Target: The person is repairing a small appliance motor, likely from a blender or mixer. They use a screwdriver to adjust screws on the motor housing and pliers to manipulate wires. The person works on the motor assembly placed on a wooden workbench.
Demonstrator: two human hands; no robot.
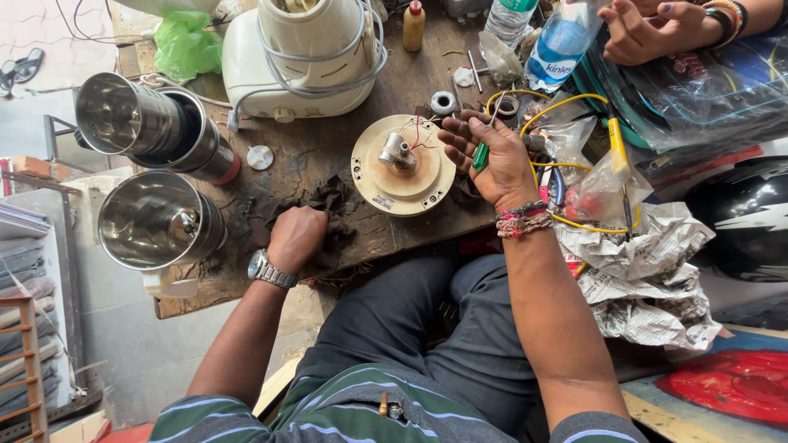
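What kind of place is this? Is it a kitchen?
Probably a small appliance repair bench, not a kitchen. A round motor base with bare wires lies opened on the worn wooden table, the right hand holds a green-handled screwdriver, and steel mixer jars wait beside a white mixer body.

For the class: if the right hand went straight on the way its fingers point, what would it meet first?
The right hand points up-left; its fingertips probably meet the small white ring first, though depth is unclear.
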